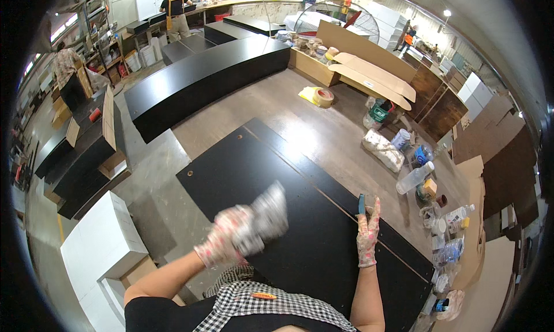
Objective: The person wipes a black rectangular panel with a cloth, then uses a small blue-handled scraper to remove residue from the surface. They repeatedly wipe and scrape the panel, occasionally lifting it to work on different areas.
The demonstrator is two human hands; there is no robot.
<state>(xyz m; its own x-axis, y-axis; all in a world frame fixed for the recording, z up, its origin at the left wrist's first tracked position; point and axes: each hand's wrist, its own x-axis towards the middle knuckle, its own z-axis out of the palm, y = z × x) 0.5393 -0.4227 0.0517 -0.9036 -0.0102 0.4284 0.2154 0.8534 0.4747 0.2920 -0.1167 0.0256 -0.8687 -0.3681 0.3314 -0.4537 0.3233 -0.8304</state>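
1. Left hand (231, 239), in a patterned work glove, blurring at lower centre of the frame; closing around a pale grey cloth (270, 212) and pressing it onto the black panel (300, 239).
2. Right hand (367, 235), gloved alike, lying at centre right on the same panel; fingers spreading partly, thumb and forefinger pinching a small blue tool (362, 204) that is standing upright at the panel's seam.
3. Black panel occupying the centre and lower centre of the frame, lying flat on the brown floor (311, 130), a narrower black strip (340, 182) running along its right edge.
4. Clear plastic bottle (414, 178) lying at right of the panel among bags and smaller bottles.
5. Roll of tape (324, 97) sitting on a yellow sheet at upper centre.
6. Long black cabinet (202, 78) stretching across the upper left; white boxes (101, 245) standing at lower left.
7. Flat cardboard sheets (375, 75) leaning at upper right.
8. Person in an apron (175, 11) working at the far bench, top of the frame.
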